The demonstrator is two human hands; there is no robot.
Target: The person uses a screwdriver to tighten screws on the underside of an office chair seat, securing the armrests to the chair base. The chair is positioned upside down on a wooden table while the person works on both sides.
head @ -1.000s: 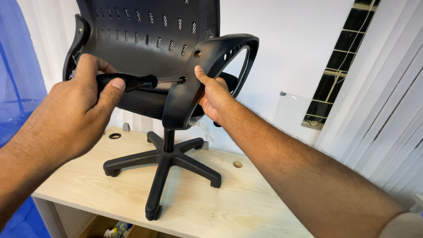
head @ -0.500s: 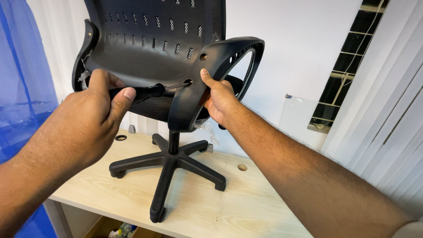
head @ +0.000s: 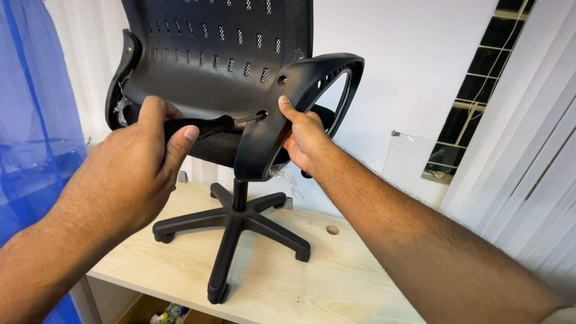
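Observation:
A black office chair (head: 216, 72) stands on a pale wooden table (head: 336, 282), its slotted plastic back facing me. My left hand (head: 141, 171) grips a black-handled screwdriver (head: 207, 126), whose metal tip sits in the lower screw hole of the right armrest (head: 300, 102). A brass-coloured screw shows in the hole above it. My right hand (head: 303, 138) clasps that armrest from the side, thumb pressed on its rear face beside the hole.
The chair's five-arm base (head: 231, 231) spreads over the tabletop. Two round cable holes (head: 332, 230) pierce the table. A blue plastic sheet (head: 36, 120) hangs at left, vertical blinds (head: 528, 168) at right, and a clear panel (head: 414, 159) leans on the white wall.
The view has shifted, so chair and hands sit slightly further right and lower in frame. Both hands keep their hold, and the screwdriver tip stays in the same hole.

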